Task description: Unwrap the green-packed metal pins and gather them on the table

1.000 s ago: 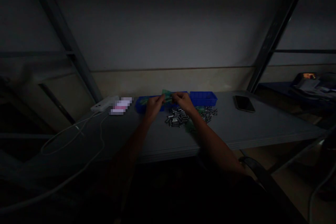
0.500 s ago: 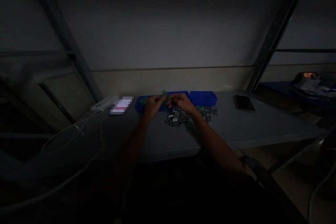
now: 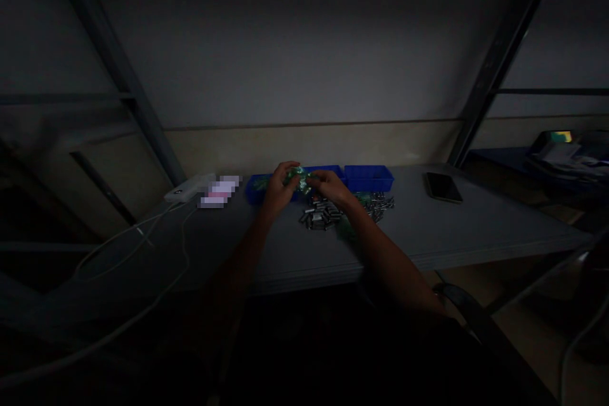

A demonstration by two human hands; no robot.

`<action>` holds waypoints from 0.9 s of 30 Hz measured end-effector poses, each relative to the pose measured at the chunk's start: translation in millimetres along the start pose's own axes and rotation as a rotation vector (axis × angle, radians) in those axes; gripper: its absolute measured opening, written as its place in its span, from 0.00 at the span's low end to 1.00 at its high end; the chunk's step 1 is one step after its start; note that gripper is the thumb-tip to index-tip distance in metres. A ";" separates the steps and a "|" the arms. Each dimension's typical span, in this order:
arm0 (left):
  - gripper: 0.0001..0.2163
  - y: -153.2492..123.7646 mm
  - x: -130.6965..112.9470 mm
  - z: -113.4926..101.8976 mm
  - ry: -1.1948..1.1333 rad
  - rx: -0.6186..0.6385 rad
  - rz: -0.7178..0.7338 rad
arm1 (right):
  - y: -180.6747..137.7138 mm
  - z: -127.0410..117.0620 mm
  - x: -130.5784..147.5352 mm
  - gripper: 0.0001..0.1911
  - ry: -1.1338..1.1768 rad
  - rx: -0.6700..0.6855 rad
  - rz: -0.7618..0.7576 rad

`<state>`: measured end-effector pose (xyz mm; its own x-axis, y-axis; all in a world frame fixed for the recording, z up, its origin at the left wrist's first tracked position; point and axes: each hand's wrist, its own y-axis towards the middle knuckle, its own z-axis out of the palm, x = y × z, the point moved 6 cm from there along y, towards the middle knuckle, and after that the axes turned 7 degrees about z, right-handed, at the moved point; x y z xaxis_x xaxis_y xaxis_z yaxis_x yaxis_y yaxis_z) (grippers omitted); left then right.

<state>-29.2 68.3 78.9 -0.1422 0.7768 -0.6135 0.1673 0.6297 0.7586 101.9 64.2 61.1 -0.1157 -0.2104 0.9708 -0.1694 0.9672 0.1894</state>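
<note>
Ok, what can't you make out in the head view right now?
Head view only:
- Green piece gripped by left hand and right hand: fingers cover most, too dim to identify.
- Metal parts on the table: too small to tell type.
- Blue trays: contents hidden by walls and hands.
- Patch beside white box: blurred out.

One camera sits on the person's head. It looks forward and a little down, along both arms, at the table [image 3: 476,228]. The left hand [image 3: 278,189] and right hand [image 3: 333,187] look small, at arm's length, mid-view. The wall [image 3: 304,57] fills the top half.
</note>
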 end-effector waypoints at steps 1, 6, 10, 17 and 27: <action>0.13 0.0 1.1 -0.6 -0.004 -0.014 -0.020 | 1.8 -0.9 -1.4 0.10 -0.020 -0.017 -0.012; 0.09 -2.3 15.9 -11.3 0.141 -0.159 -0.206 | 8.5 -14.3 -9.2 0.07 -0.112 -0.230 0.027; 0.17 -8.7 29.1 -10.5 0.107 -0.122 -0.476 | 6.7 -22.6 -3.8 0.09 -0.200 -0.387 -0.051; 0.20 -20.1 31.9 1.4 -0.274 -0.056 -0.816 | -3.6 -2.9 8.7 0.15 -0.356 -0.330 -0.207; 0.08 -11.6 25.5 -8.1 -0.105 -0.118 -0.525 | -0.2 -9.0 0.4 0.07 -0.065 -0.318 -0.031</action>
<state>-42.6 80.8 56.2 -0.0777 0.3583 -0.9304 -0.0109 0.9328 0.3601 110.6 65.2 62.8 -0.1793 -0.2393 0.9543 0.1387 0.9541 0.2653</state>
